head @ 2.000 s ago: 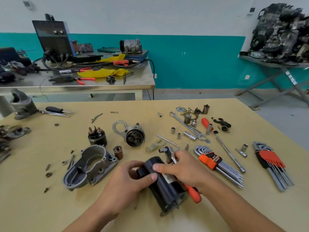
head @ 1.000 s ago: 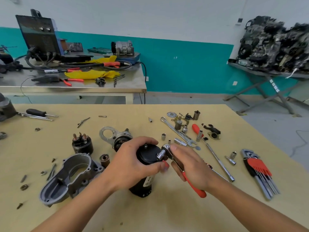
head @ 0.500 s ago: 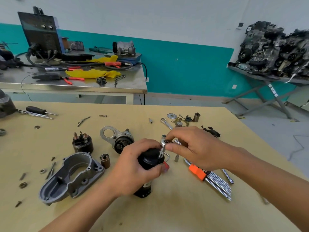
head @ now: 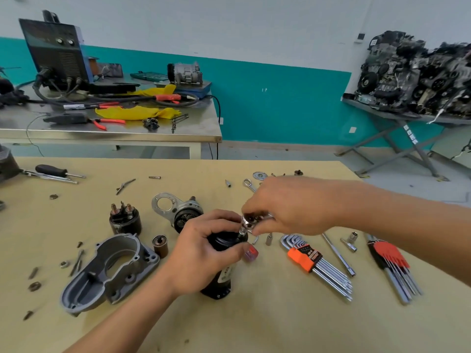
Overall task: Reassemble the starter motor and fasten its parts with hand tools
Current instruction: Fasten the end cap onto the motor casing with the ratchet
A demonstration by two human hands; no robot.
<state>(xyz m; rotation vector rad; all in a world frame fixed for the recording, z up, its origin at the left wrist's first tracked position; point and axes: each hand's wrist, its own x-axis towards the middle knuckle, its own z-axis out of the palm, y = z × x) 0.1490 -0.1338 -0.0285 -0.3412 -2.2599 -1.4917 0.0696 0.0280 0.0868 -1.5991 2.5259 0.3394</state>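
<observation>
Black motor body (head: 219, 281): upright on the yellow table (head: 254, 324), near centre, just right of the grey end housing (head: 109, 271).
Left hand (head: 204, 253): wrapped round the upper body, thumb at the top rim. Firm clamp.
Right hand (head: 293, 205): reaches in from the right, fingertips pinching the chrome ratchet head (head: 248, 221) from above.
Socket (head: 242, 231): under the head, seated at the right edge of the top cap. Fastener itself hidden.
Red stub (head: 251, 252): by the left thumb, likely the ratchet handle. Can't confirm.
Step (my read): running a through-bolt down by finger-spinning the head.
Do it well: hold the socket square to the bolt axis, press down lightly, spin until it seats, and only then swing the handle.
Risk: tall body, small base. Handle side load could tip it, so the left hand must counter the torque. A leaning socket invites cross-threading.
Progress: solenoid (head: 125, 220) and gear unit (head: 186, 215) lie loose to the far left, so roughly midway.
</observation>
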